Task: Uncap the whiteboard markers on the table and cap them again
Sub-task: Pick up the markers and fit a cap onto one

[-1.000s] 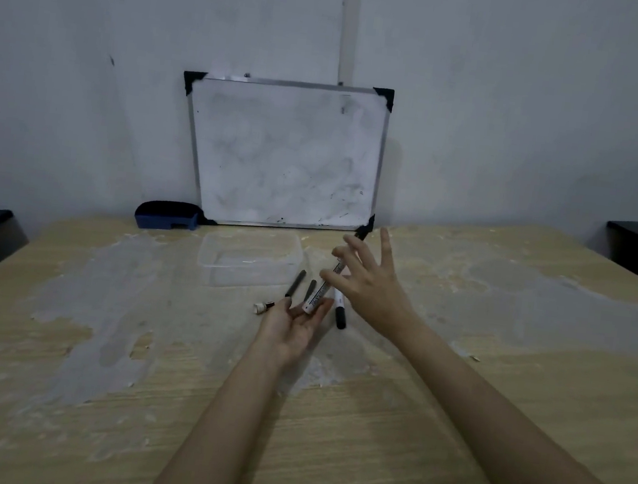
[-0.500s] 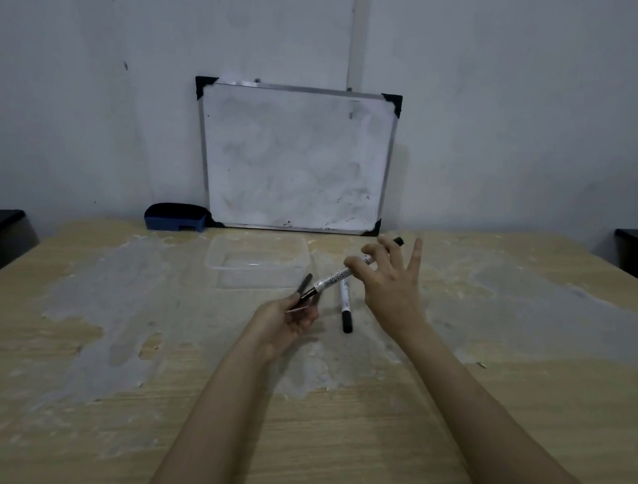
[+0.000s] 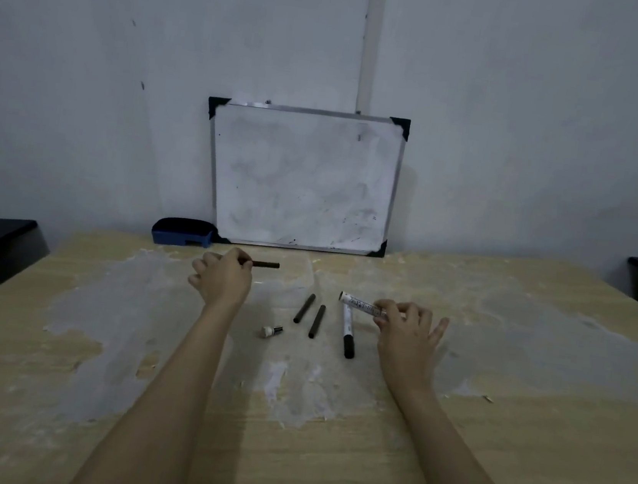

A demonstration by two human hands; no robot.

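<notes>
Separation has just been made: a black cap [image 3: 265, 264] is pinched in the closed left hand [image 3: 224, 280], the white marker body [image 3: 362, 305] gripped by the right hand [image 3: 405, 331], above the table's [image 3: 525, 448] far-middle; recapping comes next.

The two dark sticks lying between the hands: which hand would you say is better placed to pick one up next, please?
Probably the right hand. It sits beside the dark sticks and holds its marker body only at the fingertips. The left hand is closed around another dark stick and sits farther back.
</notes>
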